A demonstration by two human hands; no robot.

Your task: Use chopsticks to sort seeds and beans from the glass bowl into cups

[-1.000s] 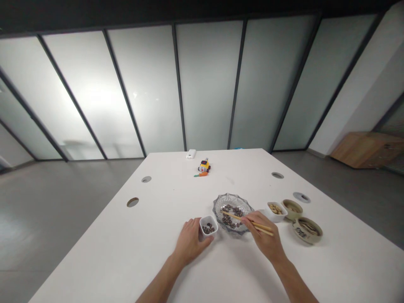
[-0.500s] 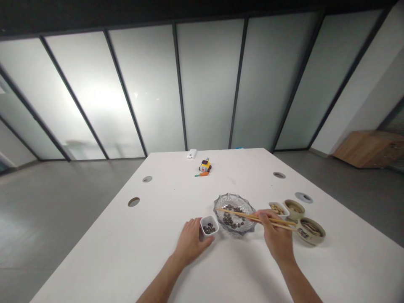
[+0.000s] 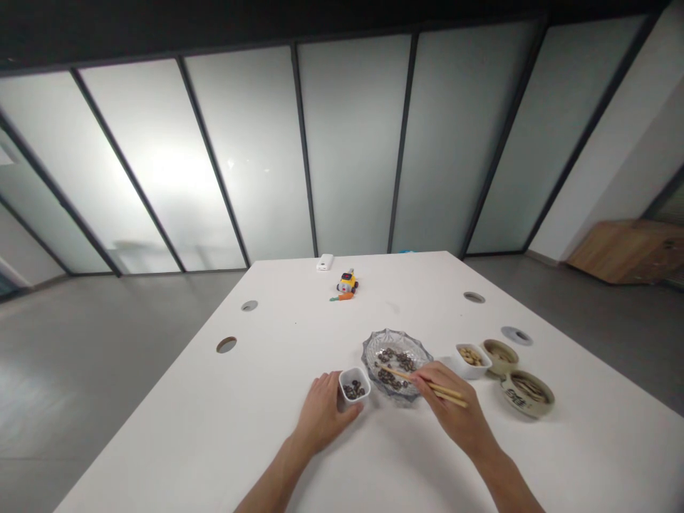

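Note:
My left hand (image 3: 325, 413) is closed around the near-left side of a small white square dish (image 3: 355, 373), which holds several dark, speckled bean-like pieces (image 3: 353, 390). A pair of wooden chopsticks (image 3: 447, 394) is gripped in my right hand (image 3: 454, 406). Their tips reach down among more of the dark pieces (image 3: 394, 358) in a clear scalloped glass bowl (image 3: 374, 349), just right of the dish. Whether the tips pinch a piece is too small to tell.
Right of my right hand stand a white dish (image 3: 472, 370) of pale nuts and two beige ceramic bowls, one plain (image 3: 501, 367), one with dark lettering (image 3: 521, 407). Farther back lie a yellow toy car (image 3: 348, 282), an orange carrot-shaped piece (image 3: 345, 296) and a white box-like device (image 3: 325, 262).
My right hand has moved left and slightly down, turning the chopsticks so their tips dip into the glass bowl. My left hand stays on the small dish.

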